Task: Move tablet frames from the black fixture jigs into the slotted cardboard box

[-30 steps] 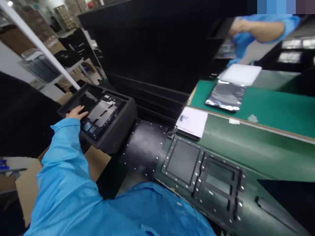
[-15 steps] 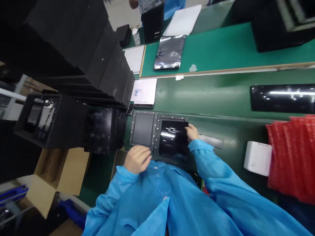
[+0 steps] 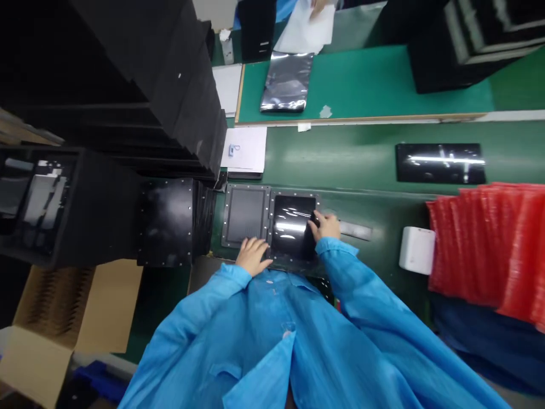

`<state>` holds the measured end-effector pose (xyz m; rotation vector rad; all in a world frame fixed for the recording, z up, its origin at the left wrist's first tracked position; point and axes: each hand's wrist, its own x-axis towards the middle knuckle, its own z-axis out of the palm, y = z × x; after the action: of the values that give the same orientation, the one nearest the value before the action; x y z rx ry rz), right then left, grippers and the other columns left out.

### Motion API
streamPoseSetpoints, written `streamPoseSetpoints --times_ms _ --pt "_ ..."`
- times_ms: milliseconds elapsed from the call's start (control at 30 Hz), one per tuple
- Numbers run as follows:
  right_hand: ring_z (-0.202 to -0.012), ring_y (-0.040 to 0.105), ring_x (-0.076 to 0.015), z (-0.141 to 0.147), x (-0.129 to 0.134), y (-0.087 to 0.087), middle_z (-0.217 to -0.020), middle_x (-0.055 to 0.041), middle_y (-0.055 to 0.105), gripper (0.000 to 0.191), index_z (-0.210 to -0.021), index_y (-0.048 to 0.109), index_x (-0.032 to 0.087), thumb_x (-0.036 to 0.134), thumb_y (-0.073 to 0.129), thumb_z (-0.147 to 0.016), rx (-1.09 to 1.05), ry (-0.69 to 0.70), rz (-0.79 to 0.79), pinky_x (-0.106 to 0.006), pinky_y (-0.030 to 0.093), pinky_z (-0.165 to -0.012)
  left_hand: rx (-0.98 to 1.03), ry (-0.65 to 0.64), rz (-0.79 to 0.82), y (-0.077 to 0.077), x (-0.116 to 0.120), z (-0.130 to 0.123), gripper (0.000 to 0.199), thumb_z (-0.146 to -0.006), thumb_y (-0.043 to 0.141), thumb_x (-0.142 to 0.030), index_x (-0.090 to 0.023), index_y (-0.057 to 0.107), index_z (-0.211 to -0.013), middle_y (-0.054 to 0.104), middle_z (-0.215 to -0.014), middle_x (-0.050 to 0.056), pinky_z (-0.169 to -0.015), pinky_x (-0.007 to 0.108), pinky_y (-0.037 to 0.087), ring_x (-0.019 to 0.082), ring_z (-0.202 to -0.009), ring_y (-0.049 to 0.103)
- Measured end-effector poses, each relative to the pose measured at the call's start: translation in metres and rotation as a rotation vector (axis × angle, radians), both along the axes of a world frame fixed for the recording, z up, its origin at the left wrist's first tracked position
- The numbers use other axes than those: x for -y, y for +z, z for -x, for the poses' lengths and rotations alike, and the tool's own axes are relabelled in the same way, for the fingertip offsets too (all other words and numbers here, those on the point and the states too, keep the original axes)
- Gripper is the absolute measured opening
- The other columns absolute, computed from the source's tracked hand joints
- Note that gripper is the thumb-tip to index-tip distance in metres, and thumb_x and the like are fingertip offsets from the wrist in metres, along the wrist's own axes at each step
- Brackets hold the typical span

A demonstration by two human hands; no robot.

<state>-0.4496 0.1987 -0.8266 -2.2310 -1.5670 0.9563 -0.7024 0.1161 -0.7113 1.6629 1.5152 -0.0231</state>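
A hinged dark grey fixture (image 3: 246, 216) lies unfolded on the green bench in front of me. Its right half holds a glossy black panel (image 3: 292, 234), which sits flat inside the riveted frame. With fingers spread, my left hand (image 3: 252, 256) rests at the lower edge of the left half, close to the hinge. My right hand (image 3: 327, 226) touches the panel's right edge with its fingertips, thumb and fingers apart. Just right of that hand lies a flat metal strip (image 3: 356, 230).
Tall black stacks (image 3: 179, 85) and a pile of black plates (image 3: 166, 221) stand left, above an open cardboard box (image 3: 108, 307). Right are a white box (image 3: 417, 250), red bubble bags (image 3: 477, 244) and a black panel (image 3: 440, 163). A person's hand (image 3: 318, 7) is across the bench.
The glossy panel now lies level within the right frame. My left hand has opened and come down onto the fixture's edge. My right hand's fingers have moved onto the panel's edge.
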Motion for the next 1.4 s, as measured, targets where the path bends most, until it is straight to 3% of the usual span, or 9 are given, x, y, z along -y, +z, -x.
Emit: streamPoseSetpoints --times_ms 167,300,433,667,800,933,1033,1167,1400 --pt "-0.087 0.061 -0.025 -0.003 0.095 0.016 -0.097 -0.0104 0.063 0.048 -0.107 0.062 0.017 0.051 0.06 -0.074 0.083 -0.18 0.326 -0.036 0.048 -0.076 -0.201 -0.104 0.106 -0.055 -0.019 -0.011 0.09 -0.076 0.067 -0.05 -0.014 0.027 -0.149 0.015 -0.158 0.015 -0.116 0.059 0.0 0.035 -0.146 0.002" --pt "-0.074 0.062 -0.0234 -0.011 0.113 0.022 -0.077 -0.0068 0.066 0.04 -0.085 0.062 0.022 0.06 0.06 -0.074 0.129 -0.177 0.571 -0.033 0.047 -0.066 -0.28 -0.118 0.137 -0.071 -0.01 -0.024 0.087 -0.083 0.056 -0.052 -0.012 0.019 -0.151 0.006 -0.159 0.014 -0.116 0.056 -0.001 0.033 -0.146 -0.003" --pt "-0.073 0.063 -0.0248 -0.028 0.055 0.028 -0.074 -0.0079 0.067 0.04 -0.075 0.063 0.022 0.061 0.067 -0.068 0.164 0.155 0.625 -0.033 0.044 -0.063 -0.334 -0.05 0.151 -0.067 -0.032 -0.037 0.093 -0.078 0.062 -0.048 -0.014 0.017 -0.152 0.005 -0.16 0.013 -0.116 0.056 0.0 0.034 -0.146 -0.005" --pt "-0.073 0.063 -0.0214 -0.041 -0.118 0.027 -0.069 -0.0105 0.066 0.055 -0.064 0.064 0.017 0.06 0.042 -0.09 0.071 0.406 0.621 -0.031 0.043 -0.069 -0.439 0.109 0.083 -0.08 -0.178 -0.048 0.064 -0.091 0.034 -0.054 -0.03 0.026 -0.149 0.01 -0.16 0.002 -0.113 0.063 0.008 0.034 -0.146 -0.002" --pt "-0.069 0.06 -0.0197 -0.044 -0.143 0.019 -0.067 -0.0107 0.065 0.062 -0.065 0.065 0.015 0.068 0.042 -0.086 0.065 0.452 0.653 -0.03 0.042 -0.067 -0.486 0.088 0.049 -0.092 -0.205 -0.055 0.058 -0.091 0.037 -0.054 -0.036 0.031 -0.147 0.01 -0.16 -0.002 -0.11 0.068 0.006 0.036 -0.146 -0.004" --pt "-0.089 0.057 -0.0255 -0.036 -0.118 0.018 -0.098 -0.0165 0.066 0.044 -0.099 0.066 0.013 0.051 0.047 -0.09 0.189 0.516 0.228 -0.034 0.041 -0.074 -0.508 0.034 0.008 -0.078 -0.166 -0.076 0.065 -0.091 0.042 -0.048 -0.023 0.028 -0.149 0.013 -0.159 0.009 -0.113 0.063 0.014 0.035 -0.146 0.005" --pt "-0.106 0.052 -0.0258 -0.021 -0.096 0.003 -0.119 -0.0145 0.062 0.033 -0.114 0.064 0.016 0.018 0.043 -0.089 0.11 0.798 -0.21 -0.038 0.04 -0.09 -0.298 -0.358 -0.073 -0.072 -0.092 -0.085 0.061 -0.088 0.051 -0.039 -0.016 0.039 -0.143 0.034 -0.152 0.013 -0.115 0.053 0.021 0.029 -0.143 0.025" --pt "-0.113 0.048 -0.0245 -0.009 -0.083 -0.026 -0.126 -0.0094 0.06 0.049 -0.122 0.062 0.016 0.004 0.039 -0.08 0.079 0.903 -0.33 -0.039 0.037 -0.099 -0.026 -0.672 -0.126 -0.089 -0.004 -0.074 0.042 -0.091 0.045 -0.025 -0.019 0.054 -0.131 0.056 -0.136 0.009 -0.114 0.051 0.026 0.024 -0.133 0.043" --pt "-0.123 0.045 -0.0253 0.008 -0.079 -0.013 -0.133 -0.0091 0.056 0.049 -0.123 0.062 0.013 0.008 0.037 -0.082 0.2 0.792 -0.243 -0.041 0.037 -0.107 0.095 -0.586 -0.192 -0.089 -0.013 -0.066 0.03 -0.085 0.052 -0.022 -0.021 0.069 -0.11 0.065 -0.123 0.006 -0.113 0.047 0.031 0.023 -0.122 0.052"
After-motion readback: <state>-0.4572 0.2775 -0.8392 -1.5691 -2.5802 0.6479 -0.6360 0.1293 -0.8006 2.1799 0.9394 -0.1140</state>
